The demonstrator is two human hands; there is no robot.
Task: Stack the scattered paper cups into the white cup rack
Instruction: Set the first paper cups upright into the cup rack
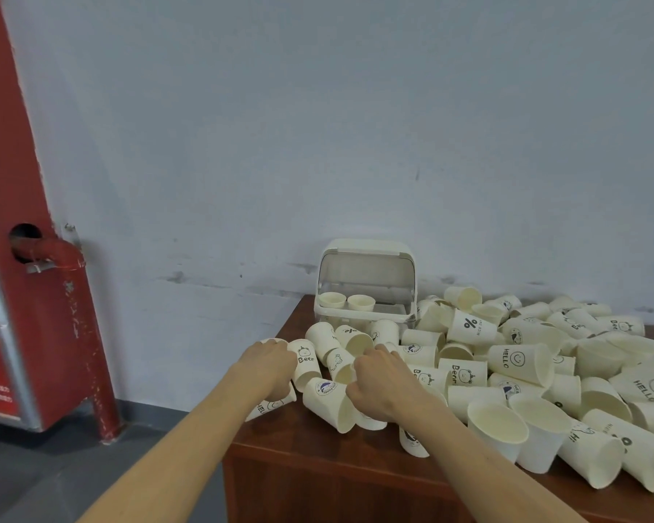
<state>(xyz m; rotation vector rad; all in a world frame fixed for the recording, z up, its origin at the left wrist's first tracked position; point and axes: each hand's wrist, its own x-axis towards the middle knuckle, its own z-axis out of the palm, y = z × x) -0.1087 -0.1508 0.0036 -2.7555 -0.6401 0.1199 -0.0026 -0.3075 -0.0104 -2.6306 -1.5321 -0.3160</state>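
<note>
**Gathering cups at the near-left of the pile**

Here, both hands work among the scattered paper cups [514, 364] on the wooden table [299, 469]. The left hand [270, 368] curls its fingers round a "Bear" cup [306, 362]; the right hand [380, 386] is curled among cups, though what it pinches I cannot tell. The white cup rack [367, 285] stands at twelve o'clock from the hands, lid raised, two cups inside. The pile spreads toward three o'clock. Best, I judge, to nest cups mouth-to-base gently, squeezing little, since thin paper walls likely dent, then carry a short stack up to the rack.
</note>
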